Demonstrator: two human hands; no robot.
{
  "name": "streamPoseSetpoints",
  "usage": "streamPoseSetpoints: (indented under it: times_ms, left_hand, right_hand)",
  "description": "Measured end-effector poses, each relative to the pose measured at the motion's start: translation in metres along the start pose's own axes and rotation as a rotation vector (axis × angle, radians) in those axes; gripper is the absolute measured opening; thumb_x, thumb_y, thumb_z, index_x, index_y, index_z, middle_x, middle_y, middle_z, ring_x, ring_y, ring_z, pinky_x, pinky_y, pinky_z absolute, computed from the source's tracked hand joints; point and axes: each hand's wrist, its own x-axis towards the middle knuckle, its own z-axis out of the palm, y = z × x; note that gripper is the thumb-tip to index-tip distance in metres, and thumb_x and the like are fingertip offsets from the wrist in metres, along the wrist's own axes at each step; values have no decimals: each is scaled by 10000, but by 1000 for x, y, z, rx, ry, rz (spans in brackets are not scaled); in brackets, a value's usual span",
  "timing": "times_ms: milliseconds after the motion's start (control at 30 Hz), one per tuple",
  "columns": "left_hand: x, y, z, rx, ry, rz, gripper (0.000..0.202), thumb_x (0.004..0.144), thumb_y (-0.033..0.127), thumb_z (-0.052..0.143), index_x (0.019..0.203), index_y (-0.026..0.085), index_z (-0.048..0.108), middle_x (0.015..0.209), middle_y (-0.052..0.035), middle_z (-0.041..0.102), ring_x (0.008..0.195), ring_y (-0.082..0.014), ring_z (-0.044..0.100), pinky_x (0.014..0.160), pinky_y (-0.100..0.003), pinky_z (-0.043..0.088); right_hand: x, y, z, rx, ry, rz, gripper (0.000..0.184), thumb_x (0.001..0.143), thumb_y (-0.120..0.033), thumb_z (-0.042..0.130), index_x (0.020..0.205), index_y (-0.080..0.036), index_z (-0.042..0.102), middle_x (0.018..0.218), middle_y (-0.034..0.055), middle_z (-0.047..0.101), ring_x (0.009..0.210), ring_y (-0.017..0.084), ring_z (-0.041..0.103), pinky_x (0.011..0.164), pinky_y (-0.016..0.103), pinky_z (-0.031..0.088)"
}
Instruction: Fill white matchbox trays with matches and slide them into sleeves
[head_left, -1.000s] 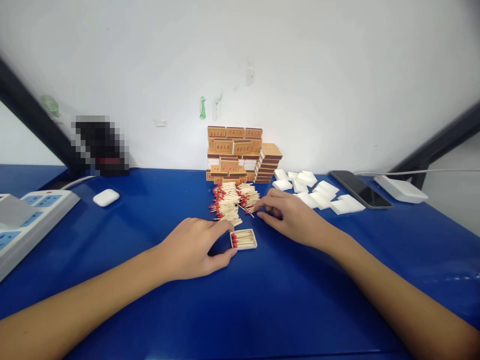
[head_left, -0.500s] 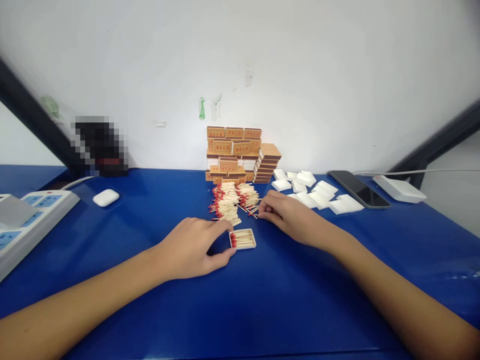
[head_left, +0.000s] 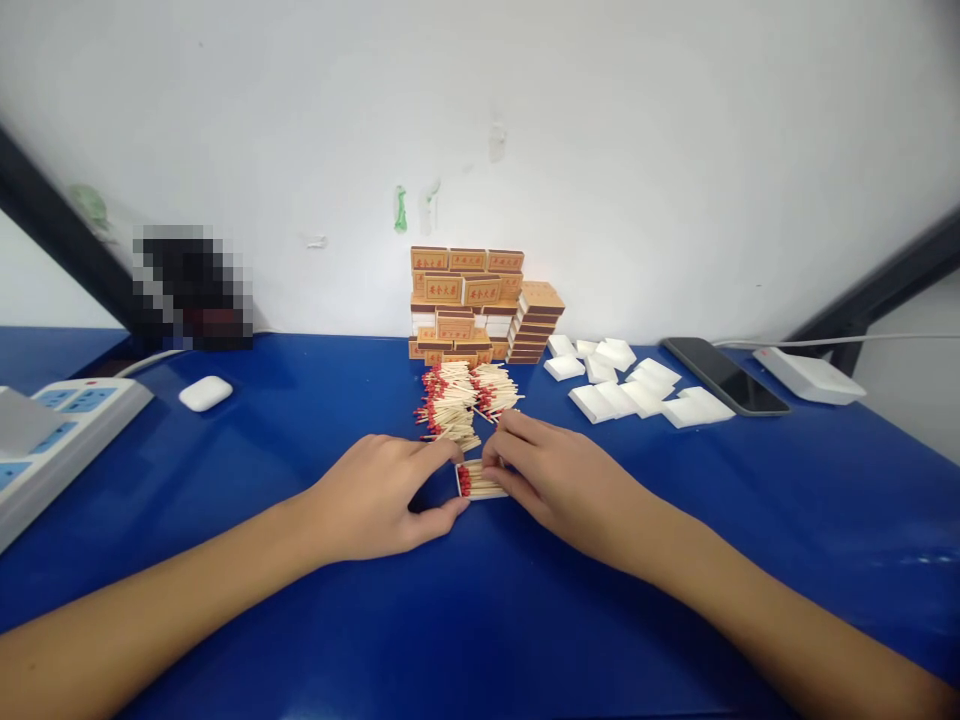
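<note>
A small open matchbox tray (head_left: 474,483) filled with red-tipped matches lies on the blue table (head_left: 480,620). My left hand (head_left: 375,497) pinches the tray's left end between thumb and fingers. My right hand (head_left: 551,477) rests on the tray's right side, fingers curled over the matches and covering part of it. Just behind lies a loose pile of matches (head_left: 465,397). A stack of orange matchboxes (head_left: 472,305) stands against the wall.
Several white empty trays (head_left: 637,385) lie at the right, with a black phone (head_left: 724,374) and a white box (head_left: 810,375) beyond. At the left are a white earbud case (head_left: 205,392) and a power strip (head_left: 52,440).
My right hand has come from the match pile toward me and to the left, onto the tray. My left hand has stayed on the tray.
</note>
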Motion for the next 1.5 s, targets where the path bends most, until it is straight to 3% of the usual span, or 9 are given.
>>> streamPoseSetpoints:
  times_ms: [233, 367, 600, 800, 900, 1267, 1500]
  left_hand:
    - [-1, 0, 0, 18, 26, 15, 274, 979, 422, 586, 1156, 217, 625, 635, 47, 575, 528, -160, 557, 538, -286, 351]
    - [-1, 0, 0, 11, 24, 18, 296, 983, 432, 576, 1173, 213, 633, 639, 45, 578, 528, -159, 559, 539, -290, 363]
    - [0, 0, 0, 6, 22, 10, 311, 976, 436, 585, 1184, 210, 639, 651, 37, 599, 541, -162, 564, 549, -284, 351]
    - [-1, 1, -2, 0, 13, 3, 319, 976, 438, 589, 1194, 212, 644, 666, 31, 620, 559, -166, 586, 560, -285, 370]
    - [-1, 1, -2, 1, 20, 11, 318, 978, 433, 588, 1196, 208, 644, 666, 29, 621, 554, -163, 586, 555, -283, 376]
    - [-1, 1, -2, 13, 25, 11, 331, 977, 442, 588, 1207, 211, 643, 659, 31, 619, 555, -164, 593, 545, -284, 380]
    - [-1, 2, -2, 16, 10, 5, 334, 971, 432, 595, 1219, 213, 637, 667, 31, 624, 566, -175, 602, 551, -292, 382]
  right_hand:
    - [0, 9, -9, 90, 65, -5, 145, 1043, -188, 514, 997, -180, 650, 995, 71, 621, 803, 174, 609, 693, 299, 474]
    - [1, 34, -11, 52, 147, 64, 132, 1040, -213, 515, 1023, -196, 645, 985, 71, 624, 787, 182, 595, 695, 320, 463]
    - [4, 63, -2, 31, 61, 128, 100, 1026, -172, 530, 1031, -195, 627, 1019, 63, 586, 800, 178, 586, 735, 325, 465]
    - [6, 65, -1, 99, 60, 164, 79, 1021, -185, 548, 965, -186, 604, 943, 43, 575, 764, 168, 549, 707, 315, 438]
    - [6, 66, -1, 124, 79, 146, 40, 1018, -193, 558, 1019, -193, 598, 964, 41, 573, 758, 160, 541, 706, 308, 437]
    - [4, 67, -6, 67, 4, 148, 120, 1042, -198, 482, 948, -200, 557, 995, 66, 577, 795, 180, 559, 731, 333, 457]
    - [0, 26, -18, 147, 36, 101, 124, 1062, -246, 491, 954, -215, 544, 987, 57, 607, 819, 183, 591, 706, 314, 464]
